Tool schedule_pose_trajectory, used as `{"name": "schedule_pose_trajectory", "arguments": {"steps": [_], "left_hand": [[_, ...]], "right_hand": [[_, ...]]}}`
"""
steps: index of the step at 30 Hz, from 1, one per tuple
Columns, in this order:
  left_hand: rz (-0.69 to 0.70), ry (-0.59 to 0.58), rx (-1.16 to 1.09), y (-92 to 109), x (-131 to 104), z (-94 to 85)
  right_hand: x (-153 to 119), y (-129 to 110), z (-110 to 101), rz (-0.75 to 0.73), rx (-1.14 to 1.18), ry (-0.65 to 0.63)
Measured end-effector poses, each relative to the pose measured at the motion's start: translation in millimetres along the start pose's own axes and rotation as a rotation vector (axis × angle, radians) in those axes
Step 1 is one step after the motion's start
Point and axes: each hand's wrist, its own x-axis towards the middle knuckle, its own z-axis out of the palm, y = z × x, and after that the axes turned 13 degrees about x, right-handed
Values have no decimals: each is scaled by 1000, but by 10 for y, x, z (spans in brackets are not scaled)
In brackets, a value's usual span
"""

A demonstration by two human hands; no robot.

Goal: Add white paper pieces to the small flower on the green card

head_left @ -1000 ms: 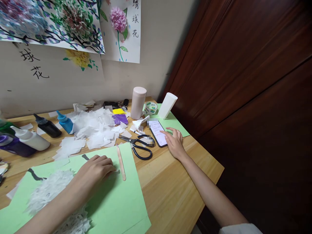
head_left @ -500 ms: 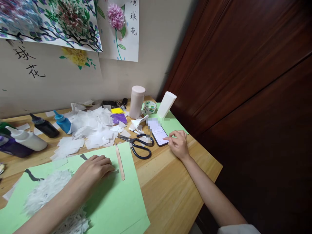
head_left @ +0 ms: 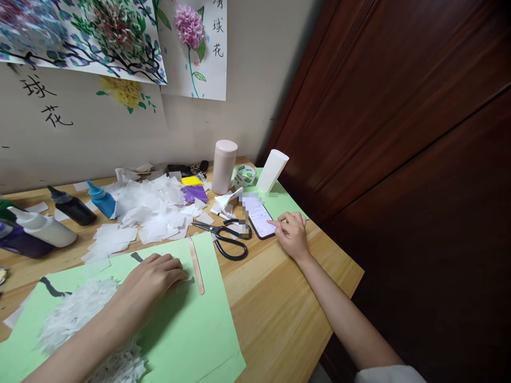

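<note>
My left hand (head_left: 159, 274) rests low over a green sheet of paper (head_left: 217, 330), fingers curled together, a small scrap of white tissue paper (head_left: 189, 279) poking out by the thumb. Just right of it lies a wooden craft stick (head_left: 196, 266). Beneath my left forearm are fluffy white tissue-paper tufts (head_left: 75, 314), partly covered by the arm, and dark painted strokes (head_left: 51, 288). My right hand (head_left: 293, 235) leans on the table, its index finger stretched onto the lit screen of a phone (head_left: 261, 219); nothing is held in it.
Black-handled scissors (head_left: 229, 239) lie between the green sheet and the phone. Loose white paper squares (head_left: 155, 205) are heaped behind. Paint bottles (head_left: 74, 206) stand and lie at left. A pale tumbler (head_left: 224, 167), a tape roll (head_left: 245, 175) and a white tube (head_left: 273, 171) are at the back.
My right index fingertip has shifted slightly up the phone screen, and the picture on the screen looks different. My left hand has stayed in place.
</note>
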Motion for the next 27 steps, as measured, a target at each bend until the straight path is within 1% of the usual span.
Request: {"name": "schedule_pose_trajectory", "arguments": {"steps": [4, 9, 14, 19, 23, 25, 27], "left_hand": [[-5, -8, 5, -4, -6, 7], [3, 22, 1, -19, -11, 29], [-4, 10, 7, -14, -11, 36], [-12, -12, 6, -8, -9, 37], [4, 6, 9, -23, -7, 50], [7, 28, 5, -25, -8, 49], [7, 45, -1, -22, -10, 41]], "right_hand": [[0, 54, 16, 121, -23, -9], [-3, 99, 39, 169, -33, -49], [-2, 65, 20, 136, -30, -44], [12, -32, 43, 93, 22, -158], [13, -90, 90, 49, 59, -247], [10, -95, 105, 34, 53, -278], [8, -86, 107, 28, 42, -275]]}}
